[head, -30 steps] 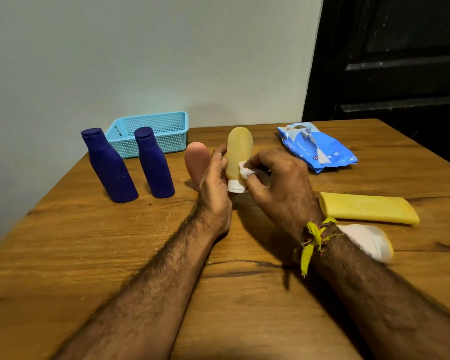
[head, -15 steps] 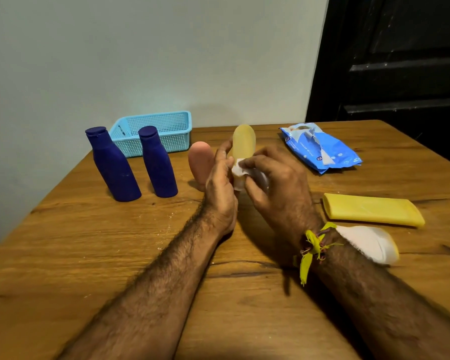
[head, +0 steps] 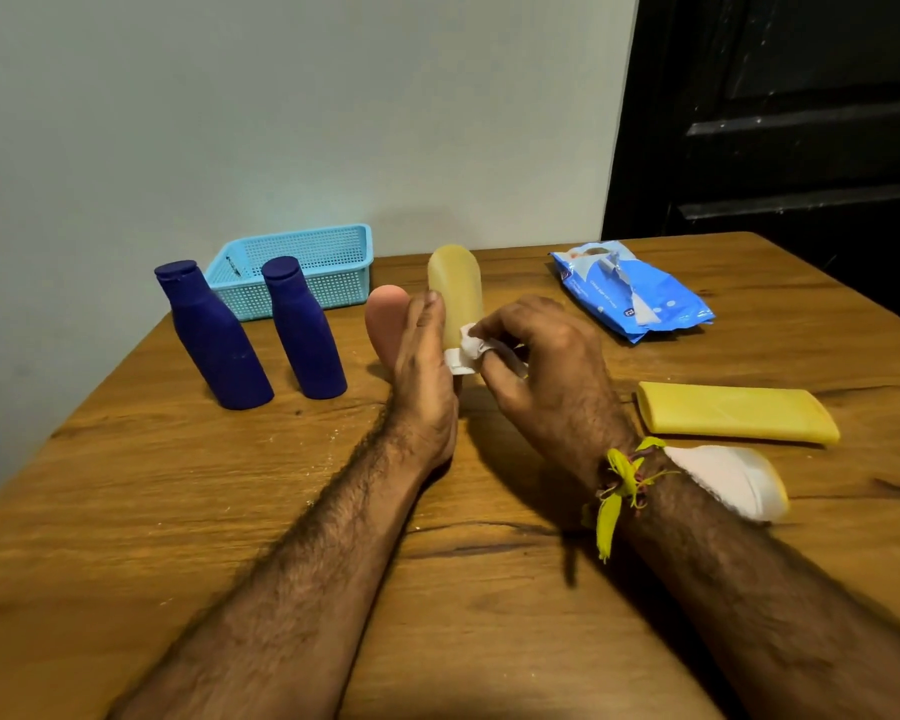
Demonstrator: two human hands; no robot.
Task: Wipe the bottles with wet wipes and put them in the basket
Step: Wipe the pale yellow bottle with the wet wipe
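Wooden counter fills the view, blue basket at its far left edge against the wall. Two dark blue bottles stand upright just in front of it. A yellow bottle lies flat to the right, blue wipes pack beyond it. Centre stage: left hand, grip curled round the tan bottle, held cap-down. Right hand pinches a white wet wipe against the bottle's lower part. A pink bottle peeks from behind the left hand.

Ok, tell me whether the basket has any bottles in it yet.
None visible. The light blue basket shows only mesh walls; both dark blue bottles stand outside, in front of it.
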